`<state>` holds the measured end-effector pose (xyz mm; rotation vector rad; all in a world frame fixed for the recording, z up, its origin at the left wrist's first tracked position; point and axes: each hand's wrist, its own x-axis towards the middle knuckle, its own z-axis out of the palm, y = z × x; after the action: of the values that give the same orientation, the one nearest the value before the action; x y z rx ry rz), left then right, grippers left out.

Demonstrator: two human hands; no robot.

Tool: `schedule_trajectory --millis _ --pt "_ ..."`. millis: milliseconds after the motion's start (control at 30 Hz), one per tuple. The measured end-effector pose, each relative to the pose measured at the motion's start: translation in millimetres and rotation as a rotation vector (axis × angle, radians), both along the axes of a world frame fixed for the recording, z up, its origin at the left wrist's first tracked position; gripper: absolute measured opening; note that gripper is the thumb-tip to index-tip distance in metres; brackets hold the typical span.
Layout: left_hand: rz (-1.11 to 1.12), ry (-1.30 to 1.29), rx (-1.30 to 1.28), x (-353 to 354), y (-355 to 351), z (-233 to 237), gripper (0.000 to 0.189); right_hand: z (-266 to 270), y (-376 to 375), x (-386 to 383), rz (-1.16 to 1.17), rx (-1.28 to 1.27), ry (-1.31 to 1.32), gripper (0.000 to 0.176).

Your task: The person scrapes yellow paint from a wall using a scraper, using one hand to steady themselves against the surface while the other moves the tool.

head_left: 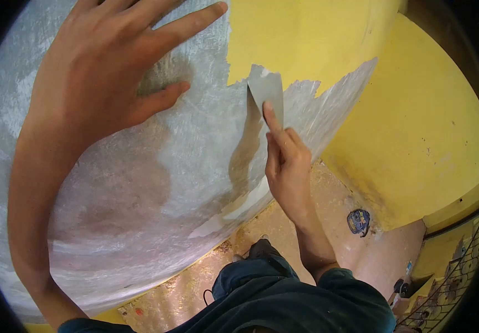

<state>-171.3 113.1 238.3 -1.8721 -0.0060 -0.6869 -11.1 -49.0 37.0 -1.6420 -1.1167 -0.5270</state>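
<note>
My left hand (98, 66) is spread against the grey, scraped wall (206, 127) at the upper left, fingers apart and holding nothing. In my right hand (290, 166) is a flat, wide-bladed scraper (268, 89), the index finger stretched along its blade. Its handle is hidden within the grip. The blade's far edge meets the ragged lower border of the yellow paint (306, 39). Below that border the surface is bare grey with whitish streaks, and the shadow of my right hand and the scraper falls across it.
A second yellow wall (411, 122) joins at the right, stained near its foot. A dark blue bundle (358, 222) lies on the dusty floor (334, 205) by the corner. At the lower right stands a wire grid (453, 277) with several items around it. My shoe shows beneath me.
</note>
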Motion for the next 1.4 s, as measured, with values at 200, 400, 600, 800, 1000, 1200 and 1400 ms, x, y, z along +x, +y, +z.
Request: schedule_trajectory --millis 200,400,600,800,1000,1200,1400 --pt "0.134 0.024 -0.013 -0.6 -8.6 -0.3 0.073 7.9 2.5 3.6 0.001 0.032 0.006 0.062" --pt "0.095 0.006 0.016 -1.8 1.2 -0.1 0.073 -3.2 4.2 -3.1 0.005 -0.033 0.036 0.062" --pt "-0.027 0.011 0.049 -1.4 12.4 0.6 0.071 8.5 3.2 -3.1 -0.011 0.003 0.002 0.063" --pt "-0.037 0.004 0.065 -1.0 13.5 -0.9 0.071 5.0 7.7 0.7 0.011 0.043 0.021 0.064" --pt "-0.043 0.018 0.044 -1.9 14.0 0.1 0.073 2.9 4.1 -5.9 0.0 -0.02 0.056 0.064" --pt "-0.043 0.017 0.074 -0.1 14.5 -1.5 0.074 19.8 3.8 -2.5 -0.033 -0.045 0.053 0.065" --pt "-0.026 -0.002 0.128 -1.4 18.9 1.0 0.074 0.1 0.7 -6.7 0.013 -0.083 0.092 0.065"
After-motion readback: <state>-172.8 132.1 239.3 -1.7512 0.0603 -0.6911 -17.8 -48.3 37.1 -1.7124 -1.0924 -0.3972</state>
